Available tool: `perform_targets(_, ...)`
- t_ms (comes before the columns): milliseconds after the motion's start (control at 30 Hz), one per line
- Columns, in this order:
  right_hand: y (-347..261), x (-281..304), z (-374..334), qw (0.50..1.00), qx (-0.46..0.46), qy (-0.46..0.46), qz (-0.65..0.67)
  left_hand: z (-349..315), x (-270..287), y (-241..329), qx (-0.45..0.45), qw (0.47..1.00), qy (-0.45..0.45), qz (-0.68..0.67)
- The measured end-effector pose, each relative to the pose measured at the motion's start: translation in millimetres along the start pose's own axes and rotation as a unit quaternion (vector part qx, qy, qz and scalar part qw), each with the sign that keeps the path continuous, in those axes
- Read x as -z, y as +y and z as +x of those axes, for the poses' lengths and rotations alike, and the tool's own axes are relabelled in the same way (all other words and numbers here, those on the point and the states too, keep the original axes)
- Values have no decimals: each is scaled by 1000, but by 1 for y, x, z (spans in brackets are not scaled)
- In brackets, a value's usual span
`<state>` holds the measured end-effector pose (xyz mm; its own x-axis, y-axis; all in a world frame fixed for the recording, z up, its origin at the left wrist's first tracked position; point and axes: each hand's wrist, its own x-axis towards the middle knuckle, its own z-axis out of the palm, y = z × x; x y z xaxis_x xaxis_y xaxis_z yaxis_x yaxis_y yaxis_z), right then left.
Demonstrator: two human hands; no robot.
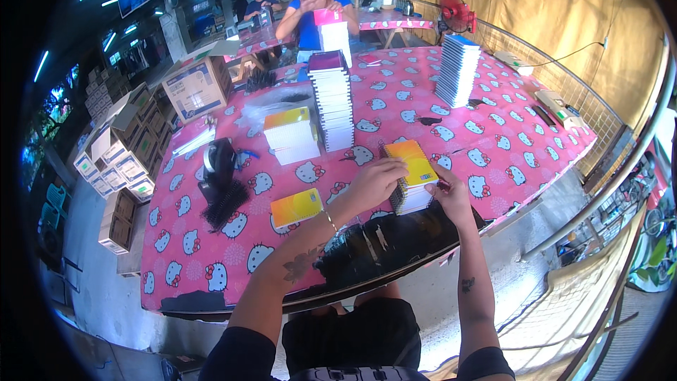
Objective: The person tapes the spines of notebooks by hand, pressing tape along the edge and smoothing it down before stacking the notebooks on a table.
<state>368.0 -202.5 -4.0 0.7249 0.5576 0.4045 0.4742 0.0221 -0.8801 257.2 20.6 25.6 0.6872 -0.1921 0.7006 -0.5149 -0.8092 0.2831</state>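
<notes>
Head cam: pink cat-print worktop (pixel 395 127) is filling the middle, red fan (pixel 455 13) is standing at 1 o'clock, cartons (pixel 127 162) are sitting at 9. Left hand (pixel 379 180) and right hand (pixel 451 192) are touching the yellow-topped notebook stack (pixel 414 164) around 3; can't tell if either grip's closed.

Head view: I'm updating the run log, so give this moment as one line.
left hand: at coiled edge of top yellow notebook; right hand: at right side of notebook stack; nearby: separate yellow cover on pink tablecloth
</notes>
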Motion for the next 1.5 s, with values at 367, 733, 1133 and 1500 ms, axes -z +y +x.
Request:
perform_targets(367,-63,26,-76,963,100,187,-169,-103,89,19,171,973,9,155)
perform_targets(733,-93,-144,-127,994,105,-18,12,-169,126,77,153,947,-104,262)
perform_targets(1133,-40,-167,-148,972,-76,-144,167,-224,73,112,347,889,237,-181)
perform_targets(1500,-55,-167,-140,943,-188,-163,222,-272,204,-40,313,792,53,522)
